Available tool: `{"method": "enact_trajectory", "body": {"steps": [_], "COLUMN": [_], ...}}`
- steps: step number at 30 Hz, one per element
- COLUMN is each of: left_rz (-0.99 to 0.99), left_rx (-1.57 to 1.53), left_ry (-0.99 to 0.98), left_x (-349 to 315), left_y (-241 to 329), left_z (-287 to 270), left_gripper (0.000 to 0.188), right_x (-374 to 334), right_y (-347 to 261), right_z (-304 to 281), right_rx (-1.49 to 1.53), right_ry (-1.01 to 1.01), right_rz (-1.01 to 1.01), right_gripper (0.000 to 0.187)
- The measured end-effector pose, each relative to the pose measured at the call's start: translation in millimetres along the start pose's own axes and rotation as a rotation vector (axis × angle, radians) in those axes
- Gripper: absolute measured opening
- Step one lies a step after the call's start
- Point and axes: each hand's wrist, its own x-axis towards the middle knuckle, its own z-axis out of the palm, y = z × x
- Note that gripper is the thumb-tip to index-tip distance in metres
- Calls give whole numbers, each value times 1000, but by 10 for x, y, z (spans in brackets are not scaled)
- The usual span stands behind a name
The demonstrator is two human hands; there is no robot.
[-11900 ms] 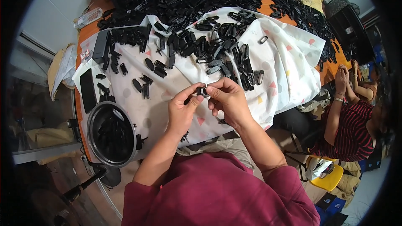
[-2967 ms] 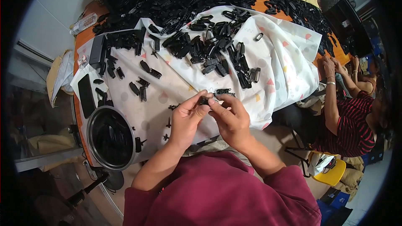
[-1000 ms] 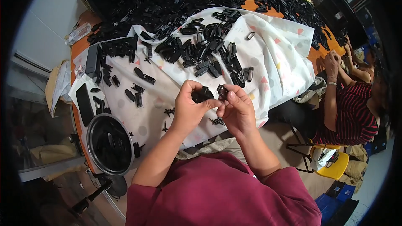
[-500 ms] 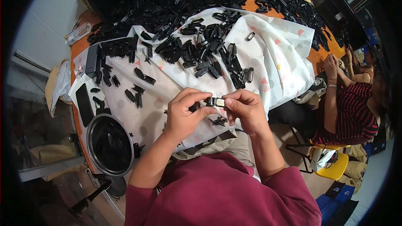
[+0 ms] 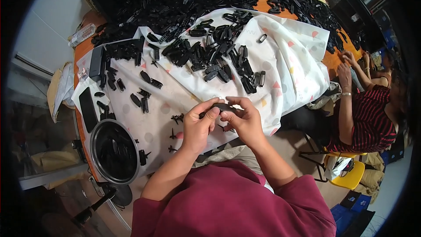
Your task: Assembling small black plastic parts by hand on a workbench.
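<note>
My left hand (image 5: pixel 198 125) and my right hand (image 5: pixel 242 122) meet over the near edge of the white patterned cloth (image 5: pixel 289 66). Both pinch one small black plastic part (image 5: pixel 222 107) between thumbs and fingertips. A loose heap of similar black parts (image 5: pixel 210 57) lies on the cloth just beyond my hands. A few small black clips (image 5: pixel 175 118) lie scattered left of my left hand.
A round metal bowl (image 5: pixel 114 151) with black pieces stands at the near left. A black phone (image 5: pixel 87 109) lies beside it. A large pile of black parts (image 5: pixel 166 0) covers the far orange table. A person in a striped top (image 5: pixel 370 118) works at the right.
My hands have stayed near the cloth's edge, turning the small black part between them; the pale bit seen half a second ago is now hidden under my fingers.
</note>
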Motion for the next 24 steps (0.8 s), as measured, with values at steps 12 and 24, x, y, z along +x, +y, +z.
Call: {"method": "enact_trajectory", "body": {"steps": [12, 24], "left_rz": [-91, 82], "left_rx": [-148, -188], "left_ry": [-76, -67], "left_x": [440, 322], "left_y": [-218, -108], "left_z": [-6, 93], "left_gripper": [21, 22], "right_x": [181, 142], "right_y": [157, 226], "right_z": [-80, -178], "right_rx": [282, 224], "right_ry": [26, 3], "right_rz": [158, -187], "right_gripper": [22, 22]}}
